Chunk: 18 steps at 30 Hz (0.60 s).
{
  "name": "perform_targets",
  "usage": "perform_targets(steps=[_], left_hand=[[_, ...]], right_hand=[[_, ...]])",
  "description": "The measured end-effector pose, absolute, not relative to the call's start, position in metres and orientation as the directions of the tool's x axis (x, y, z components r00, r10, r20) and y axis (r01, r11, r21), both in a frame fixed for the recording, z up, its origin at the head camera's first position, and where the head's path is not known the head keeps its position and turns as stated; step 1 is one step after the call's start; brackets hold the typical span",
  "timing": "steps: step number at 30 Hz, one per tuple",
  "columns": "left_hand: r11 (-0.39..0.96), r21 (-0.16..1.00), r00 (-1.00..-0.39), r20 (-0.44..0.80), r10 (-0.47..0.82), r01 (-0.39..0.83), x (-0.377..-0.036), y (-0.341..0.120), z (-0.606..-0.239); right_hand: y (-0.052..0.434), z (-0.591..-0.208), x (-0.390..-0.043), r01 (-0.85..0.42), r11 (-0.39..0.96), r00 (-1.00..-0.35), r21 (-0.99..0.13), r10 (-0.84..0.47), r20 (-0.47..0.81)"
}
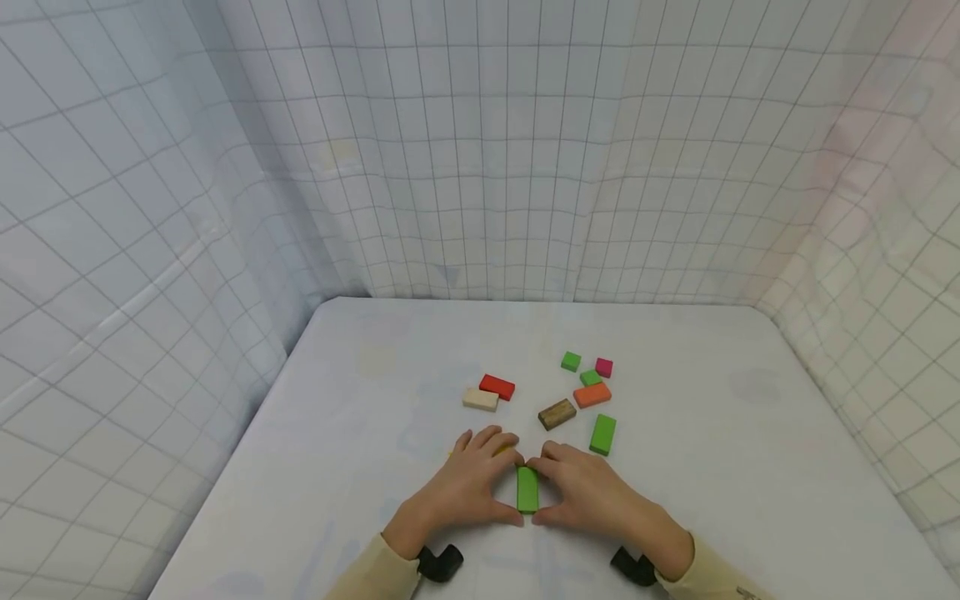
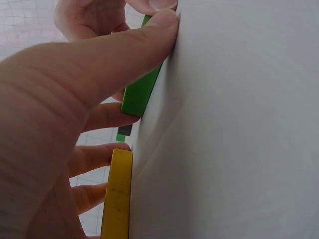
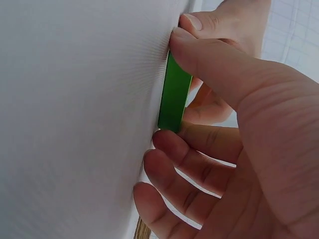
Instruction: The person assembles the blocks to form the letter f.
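A green block (image 1: 527, 490) lies flat on the white table, its long side pointing away from me. My left hand (image 1: 471, 482) pinches it from the left, thumb at the near end and index finger at the far end. From the other side my right hand (image 1: 588, 490) grips the same block, likewise by its two ends. The thumbs sit side by side in the right wrist view. A yellow block (image 2: 117, 194) lies by the other fingers of my left hand, mostly hidden under them in the head view.
Beyond the hands lie a brown wood-grain block (image 1: 557, 414), a second green block (image 1: 602, 435), an orange block (image 1: 592, 395), a red block (image 1: 497, 387) and a cream block (image 1: 481, 400). Farther back are small green pieces (image 1: 571, 361) and a magenta piece (image 1: 603, 367). Gridded curtains (image 1: 480, 167) surround the table.
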<state>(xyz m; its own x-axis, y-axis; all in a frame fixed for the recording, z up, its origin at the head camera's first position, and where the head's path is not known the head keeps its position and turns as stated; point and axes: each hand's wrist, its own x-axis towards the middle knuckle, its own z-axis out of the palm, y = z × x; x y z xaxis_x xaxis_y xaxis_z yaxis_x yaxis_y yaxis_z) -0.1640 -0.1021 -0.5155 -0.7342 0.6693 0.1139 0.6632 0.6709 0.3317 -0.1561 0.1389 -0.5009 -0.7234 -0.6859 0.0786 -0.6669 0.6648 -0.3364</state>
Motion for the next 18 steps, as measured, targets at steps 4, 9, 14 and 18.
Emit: perform_targets(steps=[4, 9, 14, 18], left_hand=[[0.661, 0.325, -0.724, 0.135, 0.676, 0.677, -0.1638, -0.1029, -0.5168], [0.658, 0.317, -0.72, 0.14, 0.68, 0.683, -0.1638, -0.1046, -0.5163], [0.665, 0.313, -0.722, 0.114, 0.682, 0.678, -0.1637, -0.1036, -0.5146], [0.674, 0.305, -0.724, 0.087, 0.684, 0.673, -0.1623, -0.1035, -0.5107]], right_hand=[[0.1391, -0.5017, -0.1559, -0.666, 0.668, -0.727, -0.331, -0.682, 0.086], [0.1384, -0.5016, -0.1552, -0.663, 0.671, -0.731, -0.331, -0.677, 0.092], [0.14, -0.5031, -0.1541, -0.667, 0.671, -0.731, -0.324, -0.674, 0.111], [0.1399, -0.5044, -0.1541, -0.673, 0.67, -0.728, -0.313, -0.674, 0.123]])
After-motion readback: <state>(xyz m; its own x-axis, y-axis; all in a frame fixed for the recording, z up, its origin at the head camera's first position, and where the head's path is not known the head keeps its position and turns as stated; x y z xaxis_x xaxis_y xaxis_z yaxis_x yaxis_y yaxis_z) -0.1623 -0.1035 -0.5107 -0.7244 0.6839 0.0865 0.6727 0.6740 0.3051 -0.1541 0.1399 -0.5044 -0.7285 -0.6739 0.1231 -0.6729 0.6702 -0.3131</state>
